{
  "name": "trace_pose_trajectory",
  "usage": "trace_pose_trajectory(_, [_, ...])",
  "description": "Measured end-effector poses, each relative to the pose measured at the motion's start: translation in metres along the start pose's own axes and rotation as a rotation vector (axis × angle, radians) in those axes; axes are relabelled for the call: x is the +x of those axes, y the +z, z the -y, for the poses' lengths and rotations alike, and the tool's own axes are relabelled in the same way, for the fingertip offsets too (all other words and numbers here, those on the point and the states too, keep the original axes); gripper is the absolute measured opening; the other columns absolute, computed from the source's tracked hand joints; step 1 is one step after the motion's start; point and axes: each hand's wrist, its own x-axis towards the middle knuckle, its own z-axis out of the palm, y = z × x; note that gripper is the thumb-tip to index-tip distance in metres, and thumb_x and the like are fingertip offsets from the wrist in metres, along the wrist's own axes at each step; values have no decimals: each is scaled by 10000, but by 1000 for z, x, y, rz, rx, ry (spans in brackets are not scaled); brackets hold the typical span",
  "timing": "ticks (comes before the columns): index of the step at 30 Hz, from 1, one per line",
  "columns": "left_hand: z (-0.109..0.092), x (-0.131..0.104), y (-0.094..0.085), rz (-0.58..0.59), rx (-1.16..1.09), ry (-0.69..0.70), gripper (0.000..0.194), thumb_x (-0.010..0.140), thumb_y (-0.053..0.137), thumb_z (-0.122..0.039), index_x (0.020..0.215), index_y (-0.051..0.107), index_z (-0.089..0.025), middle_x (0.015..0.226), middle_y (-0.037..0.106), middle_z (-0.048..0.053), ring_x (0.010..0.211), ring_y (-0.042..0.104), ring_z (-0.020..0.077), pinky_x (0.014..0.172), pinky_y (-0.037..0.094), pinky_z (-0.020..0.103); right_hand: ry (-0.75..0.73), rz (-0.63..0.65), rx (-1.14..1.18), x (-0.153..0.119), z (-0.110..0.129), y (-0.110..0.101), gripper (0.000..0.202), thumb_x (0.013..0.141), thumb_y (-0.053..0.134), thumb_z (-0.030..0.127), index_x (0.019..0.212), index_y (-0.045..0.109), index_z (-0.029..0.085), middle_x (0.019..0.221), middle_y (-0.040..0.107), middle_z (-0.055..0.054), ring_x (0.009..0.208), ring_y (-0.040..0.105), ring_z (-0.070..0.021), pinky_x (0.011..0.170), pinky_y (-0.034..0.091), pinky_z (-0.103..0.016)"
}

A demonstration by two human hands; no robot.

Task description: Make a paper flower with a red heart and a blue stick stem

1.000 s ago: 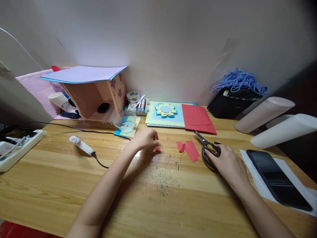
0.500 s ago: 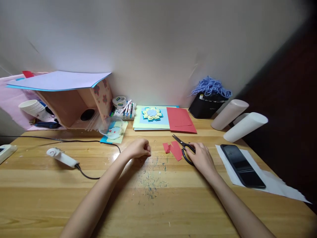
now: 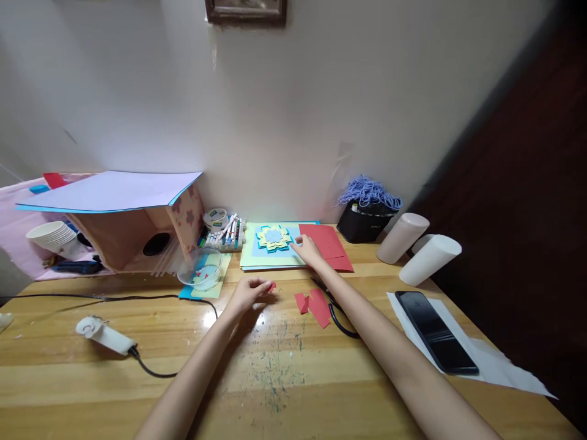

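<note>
Between the fingertips of my left hand (image 3: 250,294) is a small red paper piece (image 3: 272,286), held just above the table. My right hand (image 3: 308,249) reaches over the paper stack, its fingers a little apart at the right edge of a layered paper flower (image 3: 274,238); whether they touch it I cannot tell. The flower is yellow, teal and pale blue and lies on light green and blue sheets (image 3: 250,256). Red paper (image 3: 328,241) lies beside it. Under my right forearm, black-handled scissors (image 3: 342,324) are partly hidden. Red scraps (image 3: 318,307) lie left of them.
On the left stand a cardboard box house (image 3: 114,192), a glue gun (image 3: 105,335) with its cord, and a clear bowl (image 3: 200,269). Markers (image 3: 229,232) sit at the back. A black holder with blue yarn (image 3: 369,214), paper rolls (image 3: 428,260) and a phone (image 3: 435,330) are on the right.
My right hand has let go of the scissors and moved forward and left to the paper flower. A red piece now shows in my left fingers. The camera view has tipped upward.
</note>
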Motion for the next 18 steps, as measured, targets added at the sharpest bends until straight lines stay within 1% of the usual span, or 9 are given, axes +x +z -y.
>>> trace_pose_trajectory(3, [-3, 2, -5, -44, -80, -13, 424, 472, 775, -495, 700, 675, -151, 697, 674, 54, 686, 622, 172, 721, 487, 301, 177, 34, 13, 38, 14, 17, 522, 709, 629, 411, 1088, 523, 69, 1145, 551, -205, 1056, 528, -281, 803, 415, -299])
trace_pose_trajectory(5, [-4, 1, -5, -61, -131, -26, 462, 451, 787, -491, 734, 673, -144, 740, 680, 63, 732, 632, 176, 772, 482, 305, 266, 38, 19, 51, 21, 25, 620, 624, 713, 418, 1092, 519, 62, 1170, 535, -224, 1094, 502, -310, 806, 420, -311])
trace_pose_trajectory(7, [-7, -1, -5, -69, -170, -42, 478, 449, 793, -482, 755, 671, -136, 773, 682, 72, 758, 635, 172, 798, 475, 299, 333, 46, 38, 57, 26, 29, 638, 574, 762, 398, 1070, 533, 68, 1162, 544, -215, 1100, 499, -312, 811, 427, -318])
trace_pose_trajectory(8, [-8, -3, -4, -71, -184, -48, 477, 454, 794, -475, 764, 672, -133, 788, 682, 75, 767, 635, 168, 804, 472, 293, 357, 58, 57, 59, 27, 29, 594, 592, 758, 391, 1049, 546, 77, 1137, 562, -194, 1077, 518, -296, 808, 436, -323])
trace_pose_trajectory(10, [-10, -6, -4, -66, -204, -55, 466, 474, 792, -461, 776, 672, -126, 808, 681, 82, 774, 631, 161, 800, 466, 277, 389, 93, 119, 59, 29, 27, 432, 716, 675, 382, 1024, 562, 101, 1074, 595, -128, 985, 570, -235, 789, 462, -340])
trace_pose_trajectory(12, [-13, -11, -4, -57, -208, -56, 451, 500, 784, -451, 783, 674, -119, 818, 677, 89, 776, 623, 154, 776, 460, 257, 402, 131, 207, 59, 31, 23, 314, 832, 556, 348, 1053, 553, 125, 1054, 589, -79, 915, 586, -187, 771, 486, -362])
trace_pose_trajectory(13, [-14, -14, -4, -58, -204, -56, 447, 508, 782, -448, 789, 675, -118, 825, 674, 92, 779, 617, 151, 757, 456, 244, 404, 148, 257, 58, 32, 22, 293, 860, 518, 328, 1079, 542, 135, 1067, 578, -70, 907, 582, -177, 770, 492, -372])
trace_pose_trajectory(15, [-15, -19, -4, -84, -198, -55, 449, 510, 780, -445, 804, 681, -122, 844, 668, 88, 768, 598, 136, 696, 443, 210, 404, 182, 366, 55, 35, 19, 299, 869, 507, 310, 1117, 523, 144, 1101, 557, -74, 926, 573, -181, 778, 493, -383])
trace_pose_trajectory(18, [-15, -27, -1, -163, -267, -50, 465, 486, 785, -452, 801, 693, -122, 805, 655, 65, 654, 550, 91, 585, 407, 179, 387, 226, 543, 43, 38, 16, 307, 866, 514, 304, 1128, 516, 144, 1109, 552, -78, 929, 572, -182, 774, 496, -380])
